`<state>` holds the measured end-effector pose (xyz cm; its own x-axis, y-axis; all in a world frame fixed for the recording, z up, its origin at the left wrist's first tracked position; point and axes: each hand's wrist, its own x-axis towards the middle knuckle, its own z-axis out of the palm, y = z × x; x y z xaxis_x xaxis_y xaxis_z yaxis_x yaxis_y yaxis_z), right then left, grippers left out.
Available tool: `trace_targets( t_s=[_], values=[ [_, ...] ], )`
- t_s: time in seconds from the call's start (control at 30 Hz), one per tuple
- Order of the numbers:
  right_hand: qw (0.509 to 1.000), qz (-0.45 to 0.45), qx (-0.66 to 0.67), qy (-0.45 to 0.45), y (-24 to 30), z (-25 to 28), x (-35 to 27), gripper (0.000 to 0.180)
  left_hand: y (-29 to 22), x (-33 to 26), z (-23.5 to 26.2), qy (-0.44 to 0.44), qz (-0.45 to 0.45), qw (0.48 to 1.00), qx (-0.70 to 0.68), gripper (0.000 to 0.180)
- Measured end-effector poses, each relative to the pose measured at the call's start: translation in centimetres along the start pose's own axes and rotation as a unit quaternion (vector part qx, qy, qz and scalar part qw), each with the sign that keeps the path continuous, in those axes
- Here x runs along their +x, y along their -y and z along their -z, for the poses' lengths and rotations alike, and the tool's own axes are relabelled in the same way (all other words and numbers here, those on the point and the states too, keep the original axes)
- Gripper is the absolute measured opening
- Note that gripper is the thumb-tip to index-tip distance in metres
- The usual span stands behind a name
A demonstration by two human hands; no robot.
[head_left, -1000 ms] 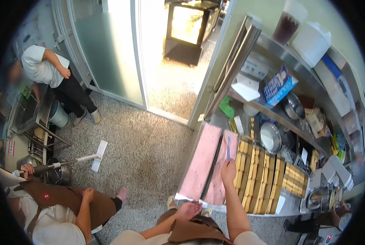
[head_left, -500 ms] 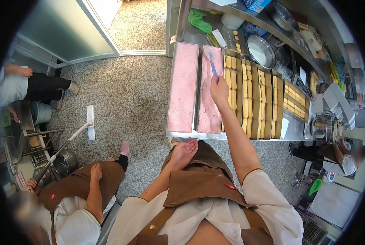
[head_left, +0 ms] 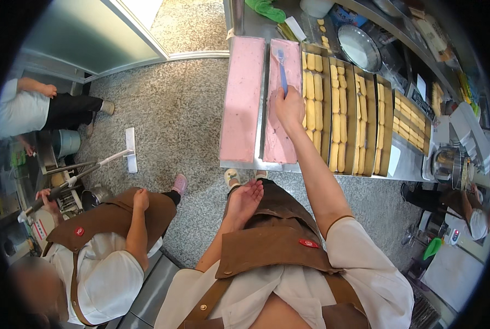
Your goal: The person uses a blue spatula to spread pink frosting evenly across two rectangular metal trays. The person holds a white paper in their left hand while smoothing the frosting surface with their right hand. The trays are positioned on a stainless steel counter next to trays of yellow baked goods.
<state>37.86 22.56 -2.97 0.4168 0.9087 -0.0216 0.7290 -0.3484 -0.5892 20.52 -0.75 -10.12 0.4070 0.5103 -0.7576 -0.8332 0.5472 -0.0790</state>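
Note:
My right hand (head_left: 291, 108) is closed round the handle of a blue spatula (head_left: 283, 75). The spatula's blade touches pink cream near the far end of a long narrow pan (head_left: 279, 137); the cream's surface looks uneven there. Left of it, a second long pan (head_left: 240, 104) is filled with smoother pink cream. My left hand (head_left: 246, 203) is held palm up near my apron, short of the counter's front edge, with its fingers apart and nothing in it.
Right of the cream pans stand several metal pans (head_left: 341, 118) lined with ladyfingers. A round metal bowl (head_left: 359, 49) sits behind them. At left, a co-worker in a brown apron (head_left: 124, 219) holds a mop (head_left: 131, 151); two other people stand farther off.
My view has shifted, so the counter sits higher in the picture. The spatula's handle has swung to point more straight toward me, its blade still at the cream. My left hand stays open.

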Motion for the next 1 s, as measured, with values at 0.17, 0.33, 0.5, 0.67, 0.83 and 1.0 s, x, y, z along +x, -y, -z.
trace_targets(
  t_s=[0.17,0.33,0.5,0.67,0.83,1.0],
  values=[
    [1.0,-0.004,-0.012,-0.004,-0.7,-0.2,-1.4,0.032,-0.4,-0.6,0.7,-0.006,0.025,1.0,0.011,0.027],
    [1.0,-0.004,-0.017,-0.014,-0.6,0.2,-3.6,0.033,-1.8,-2.1,1.6,-0.005,0.031,0.998,0.048,0.026],
    [0.999,-0.009,-0.034,-0.022,-0.8,0.6,-5.5,0.032,-2.7,-2.6,3.0,-0.017,0.049,0.997,0.051,0.023],
    [0.999,-0.001,-0.016,-0.032,-1.1,0.8,-7.4,0.03,-3.1,-3.2,3.4,-0.001,0.059,0.996,0.069,0.023],
    [0.999,0.014,-0.009,-0.036,-1.6,0.9,-9.0,0.029,-3.3,-3.9,3.2,-0.015,0.061,0.993,0.1,0.025],
    [0.999,0.015,-0.018,-0.039,-2.0,1.2,-10.8,0.028,-3.7,-3.7,3.9,-0.003,0.075,0.992,0.103,0.022]
  ],
)
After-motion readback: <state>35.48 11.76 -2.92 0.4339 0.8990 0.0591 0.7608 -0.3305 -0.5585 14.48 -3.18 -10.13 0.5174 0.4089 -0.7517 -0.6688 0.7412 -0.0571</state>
